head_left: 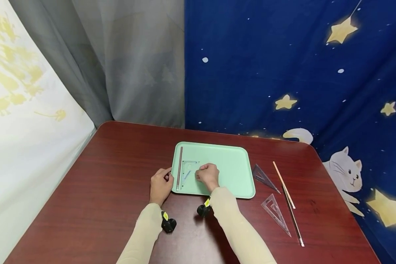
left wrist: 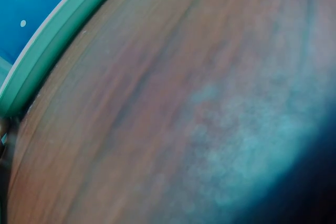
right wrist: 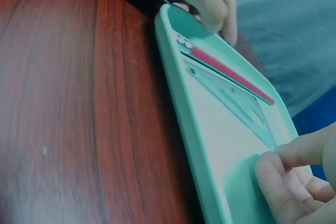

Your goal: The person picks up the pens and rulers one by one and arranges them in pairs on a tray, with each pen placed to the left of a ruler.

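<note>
A mint-green tray (head_left: 231, 165) lies on the table, and my left hand (head_left: 161, 185) grips its left rim near the front corner. In the right wrist view the left thumb (right wrist: 214, 19) bends over that rim. Inside the tray a dark red pencil (head_left: 179, 165) runs along the left side, its ferrule end toward me. Beside it lies a clear set square (head_left: 186, 170) with blue markings. My right hand (head_left: 208, 174) hovers over the tray just right of the set square, fingers curled, thumb and index close together, with nothing visible between them.
Right of the tray lie a dark translucent set square (head_left: 264, 178) and a clear set square (head_left: 276, 214). A light wooden stick (head_left: 282, 181) and a darker pencil (head_left: 293, 220) lie beyond them, overlapping. Curtains (head_left: 145, 73) hang behind the reddish-brown table (head_left: 112, 183).
</note>
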Motion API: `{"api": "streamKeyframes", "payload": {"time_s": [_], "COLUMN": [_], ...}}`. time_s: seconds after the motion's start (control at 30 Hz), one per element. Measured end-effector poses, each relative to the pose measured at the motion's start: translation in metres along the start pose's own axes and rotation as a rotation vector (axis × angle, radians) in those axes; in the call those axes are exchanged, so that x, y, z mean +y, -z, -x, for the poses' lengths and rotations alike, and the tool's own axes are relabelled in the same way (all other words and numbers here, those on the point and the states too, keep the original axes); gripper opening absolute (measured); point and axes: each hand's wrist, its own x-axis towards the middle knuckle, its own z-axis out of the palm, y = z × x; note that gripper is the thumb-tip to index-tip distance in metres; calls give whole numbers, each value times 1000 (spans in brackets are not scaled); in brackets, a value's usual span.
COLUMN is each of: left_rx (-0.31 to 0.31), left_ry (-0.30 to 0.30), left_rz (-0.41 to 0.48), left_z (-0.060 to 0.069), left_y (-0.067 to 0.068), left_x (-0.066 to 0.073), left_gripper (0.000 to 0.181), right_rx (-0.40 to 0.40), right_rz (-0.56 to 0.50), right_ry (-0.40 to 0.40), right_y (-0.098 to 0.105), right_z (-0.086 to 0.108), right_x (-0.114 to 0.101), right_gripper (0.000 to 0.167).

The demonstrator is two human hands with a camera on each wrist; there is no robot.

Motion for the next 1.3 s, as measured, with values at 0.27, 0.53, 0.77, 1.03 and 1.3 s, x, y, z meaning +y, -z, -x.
{"api": "streamKeyframes", "payload": {"time_s": [0.27,0.53,0.77,1.03,1.3], "left_rx": [-1,12,21,16,10], "left_ry": [1,-8,-22,-13,-9], "left_rz": [11,13,10,11,11], "left_z": [0,1,-1,-1,-1], "left_y": [-1,-4,-3,-3,-2], "left_x": [-2,-5,-3,-1,-3], "left_gripper": [27,26,26,26,27], "right_rx": [-13,-78,-114,-159,-209], "right_rz": [-12,-34,-77,-111,-180], "right_ry": [-13,-38,-80,-59,-57], "right_y": [22,36,46,63,82], "right_z": [-1,1,3,12,22], "right_x": [4,10,12,18,27], "right_gripper": [9,14,17,21,25]}}
